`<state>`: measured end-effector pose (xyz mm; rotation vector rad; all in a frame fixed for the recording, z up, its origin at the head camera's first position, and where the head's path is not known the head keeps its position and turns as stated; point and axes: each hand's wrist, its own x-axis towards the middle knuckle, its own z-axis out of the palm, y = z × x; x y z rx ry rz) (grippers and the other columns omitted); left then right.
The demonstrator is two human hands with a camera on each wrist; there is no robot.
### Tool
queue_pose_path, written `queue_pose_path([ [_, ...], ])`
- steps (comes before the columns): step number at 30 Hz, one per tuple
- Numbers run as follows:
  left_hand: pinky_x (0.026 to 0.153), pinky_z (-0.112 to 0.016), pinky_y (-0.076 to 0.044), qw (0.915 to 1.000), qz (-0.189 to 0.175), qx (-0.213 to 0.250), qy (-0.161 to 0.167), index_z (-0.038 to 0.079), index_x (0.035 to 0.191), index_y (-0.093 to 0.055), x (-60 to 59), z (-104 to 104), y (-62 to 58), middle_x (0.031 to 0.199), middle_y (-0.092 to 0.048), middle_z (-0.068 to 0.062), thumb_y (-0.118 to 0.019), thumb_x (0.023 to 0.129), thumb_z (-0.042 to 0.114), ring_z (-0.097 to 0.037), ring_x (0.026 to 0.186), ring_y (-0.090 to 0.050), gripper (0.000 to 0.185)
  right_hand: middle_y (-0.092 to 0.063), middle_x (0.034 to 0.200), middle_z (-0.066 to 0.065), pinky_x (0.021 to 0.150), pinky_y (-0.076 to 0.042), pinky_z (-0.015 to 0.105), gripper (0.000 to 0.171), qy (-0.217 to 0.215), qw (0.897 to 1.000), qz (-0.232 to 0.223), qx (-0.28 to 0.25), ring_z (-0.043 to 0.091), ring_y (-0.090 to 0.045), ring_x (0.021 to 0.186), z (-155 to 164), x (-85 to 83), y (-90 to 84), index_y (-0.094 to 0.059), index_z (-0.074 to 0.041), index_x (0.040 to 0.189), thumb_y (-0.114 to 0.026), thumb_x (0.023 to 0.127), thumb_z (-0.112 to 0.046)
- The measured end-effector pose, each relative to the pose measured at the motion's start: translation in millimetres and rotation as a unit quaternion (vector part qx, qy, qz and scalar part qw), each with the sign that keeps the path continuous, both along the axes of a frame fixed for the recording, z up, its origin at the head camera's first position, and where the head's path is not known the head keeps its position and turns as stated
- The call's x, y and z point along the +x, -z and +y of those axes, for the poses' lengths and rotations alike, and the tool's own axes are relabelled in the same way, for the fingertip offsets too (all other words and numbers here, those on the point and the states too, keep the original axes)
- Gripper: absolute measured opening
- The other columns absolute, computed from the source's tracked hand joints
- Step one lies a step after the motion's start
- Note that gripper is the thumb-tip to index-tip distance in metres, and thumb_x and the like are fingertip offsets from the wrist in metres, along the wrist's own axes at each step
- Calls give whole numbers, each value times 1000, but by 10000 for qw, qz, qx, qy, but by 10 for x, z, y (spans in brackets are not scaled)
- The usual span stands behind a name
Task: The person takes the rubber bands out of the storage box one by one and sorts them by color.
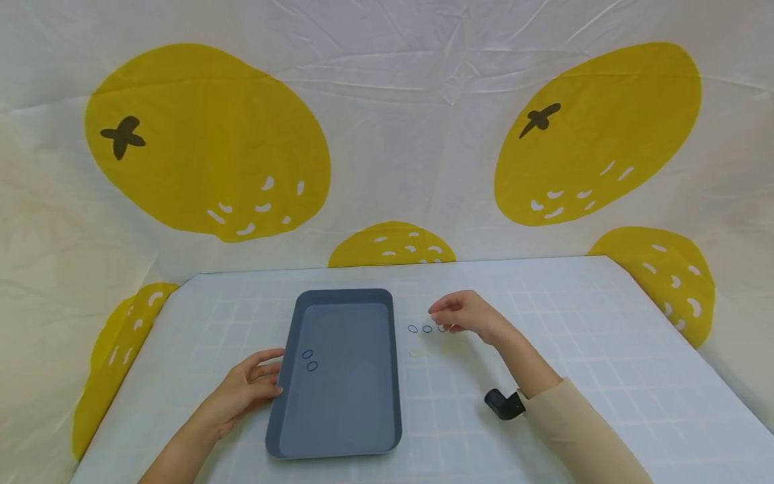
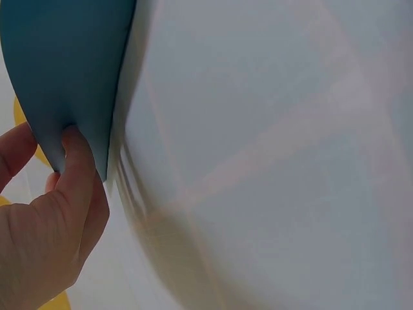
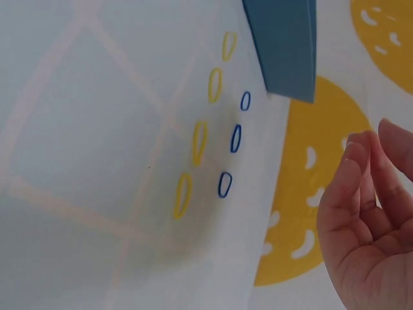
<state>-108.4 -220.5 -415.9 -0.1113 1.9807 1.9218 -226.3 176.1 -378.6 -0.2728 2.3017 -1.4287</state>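
- Hands first: the left hand (image 1: pixel 248 391) rests against the left edge of the blue-grey tray (image 1: pixel 338 430), with the fingers lying loose along the rim. From the left wrist view the thumb (image 2: pixel 76 174) touches the tray's side.
- Right hand (image 1: pixel 464 313) hovers just over the table (image 1: pixel 605 349), to the right of the tray. Its fingers are gently curled and hold nothing (the right wrist view shows the palm bare).
- Blue rings (image 1: pixel 426 329) lie in a short row on the table, right under the right hand's fingertips. Three show in the right wrist view (image 3: pixel 235 138).
- Yellow rings (image 3: pixel 200 142) lie in a row just beside the blue ones, four of them. They look very pale from the head view.
- Two more blue rings (image 1: pixel 310 359) sit inside the tray, near its left wall, close together.
- Tray sits flat on the table, between the two hands.
- Behind the table hangs a white cloth with big yellow fruit (image 1: pixel 205 141) on it.
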Motion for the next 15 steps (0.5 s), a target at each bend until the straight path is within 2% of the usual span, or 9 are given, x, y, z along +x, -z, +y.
queue_pose_path([
  [10, 81, -30, -49, 10000, 20, -22, -29, -7, 142, -22, 2, -2, -1, 132, -39, -30, -65, 80, -4, -18, 107, -55, 75, -64, 100, 23, 74, -53, 33, 27, -47, 9998, -98, -147, 38, -58, 85, -196, -48, -117, -64, 5, 107, -64, 88, -13],
  [15, 82, -31, -49, 10000, -18, 8, -29, -6, 142, -22, -5, -8, 8, 132, -40, -29, -65, 80, -4, -18, 108, -56, 75, -65, 97, 22, 75, -53, 35, 27, -248, 9993, -78, -256, 40, -59, 87, -292, -66, -158, -63, 6, 108, -64, 88, -12],
])
